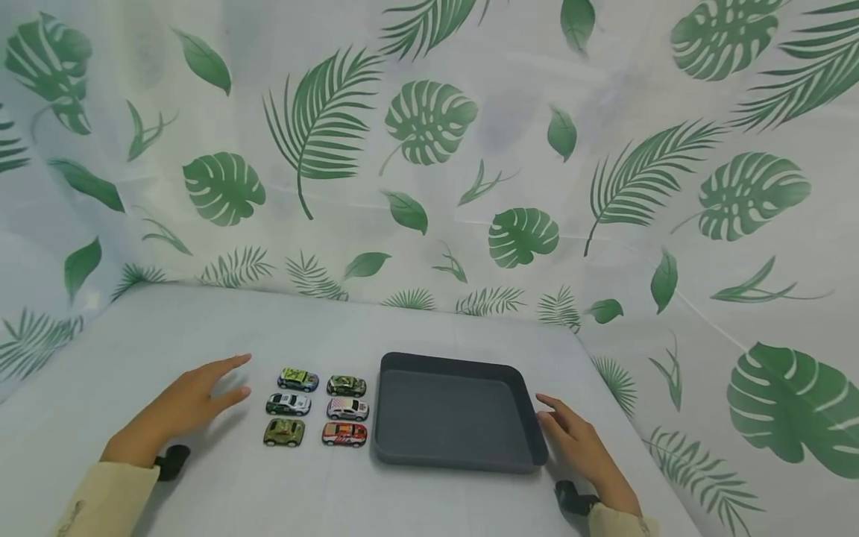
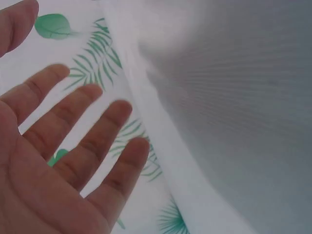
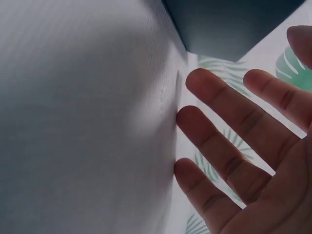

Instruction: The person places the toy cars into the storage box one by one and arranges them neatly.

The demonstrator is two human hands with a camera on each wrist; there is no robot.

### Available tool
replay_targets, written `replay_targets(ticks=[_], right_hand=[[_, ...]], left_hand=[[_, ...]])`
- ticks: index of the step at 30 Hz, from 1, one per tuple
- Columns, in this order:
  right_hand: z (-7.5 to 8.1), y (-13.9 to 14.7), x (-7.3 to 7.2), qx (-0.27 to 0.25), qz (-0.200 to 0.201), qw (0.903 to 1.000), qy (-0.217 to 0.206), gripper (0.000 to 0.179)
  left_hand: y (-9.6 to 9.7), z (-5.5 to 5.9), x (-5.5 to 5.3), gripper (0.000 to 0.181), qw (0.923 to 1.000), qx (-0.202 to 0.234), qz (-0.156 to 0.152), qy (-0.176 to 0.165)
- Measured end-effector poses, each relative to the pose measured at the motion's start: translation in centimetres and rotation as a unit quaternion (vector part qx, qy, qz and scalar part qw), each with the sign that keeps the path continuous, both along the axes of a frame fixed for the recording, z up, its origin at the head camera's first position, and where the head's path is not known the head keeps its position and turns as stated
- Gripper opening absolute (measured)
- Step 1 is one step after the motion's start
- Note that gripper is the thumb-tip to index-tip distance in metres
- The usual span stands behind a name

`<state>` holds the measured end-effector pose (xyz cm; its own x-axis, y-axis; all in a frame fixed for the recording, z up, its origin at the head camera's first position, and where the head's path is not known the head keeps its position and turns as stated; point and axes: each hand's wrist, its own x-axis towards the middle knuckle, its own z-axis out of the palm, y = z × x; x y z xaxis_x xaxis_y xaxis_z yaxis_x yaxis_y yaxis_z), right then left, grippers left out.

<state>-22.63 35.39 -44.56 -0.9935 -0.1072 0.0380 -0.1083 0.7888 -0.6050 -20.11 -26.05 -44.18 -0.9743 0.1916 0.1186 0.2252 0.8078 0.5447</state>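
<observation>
Two columns of small toy cars lie left of a dark grey tray (image 1: 456,418). Nearest my left hand are a green-and-blue car (image 1: 298,380), a white-and-green car (image 1: 288,404) and an olive camouflage car (image 1: 284,432). Beside the tray sit a dark camouflage car (image 1: 347,385), a white patterned car (image 1: 347,408) and a red car (image 1: 344,433). My left hand (image 1: 191,403) is left of the cars, fingers spread, holding nothing. At the tray's right side is my right hand (image 1: 576,440), its fingertips close to the rim; its extended fingers hold nothing in the right wrist view.
A white cloth (image 1: 282,492) covers the table. Behind it and along its sides hangs a white curtain (image 1: 456,194) printed with green leaves. A dark wrist camera (image 1: 173,462) is strapped at the left cuff, another (image 1: 572,498) at the right.
</observation>
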Motion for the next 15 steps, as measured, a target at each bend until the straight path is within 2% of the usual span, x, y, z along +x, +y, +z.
replay_targets(ticks=[10, 15], right_hand=[[0.2, -0.6, -1.1, -0.027, 0.025, 0.9993, -0.003, 0.054], [0.2, -0.4, -1.4, -0.028, 0.038, 0.9989, -0.001, 0.052]], left_hand=[[0.3, 0.8, -1.6, 0.052, 0.9976, 0.064, -0.016, -0.019], [0.9, 0.9, -2.4, 0.054, 0.9931, 0.1, -0.026, -0.055]])
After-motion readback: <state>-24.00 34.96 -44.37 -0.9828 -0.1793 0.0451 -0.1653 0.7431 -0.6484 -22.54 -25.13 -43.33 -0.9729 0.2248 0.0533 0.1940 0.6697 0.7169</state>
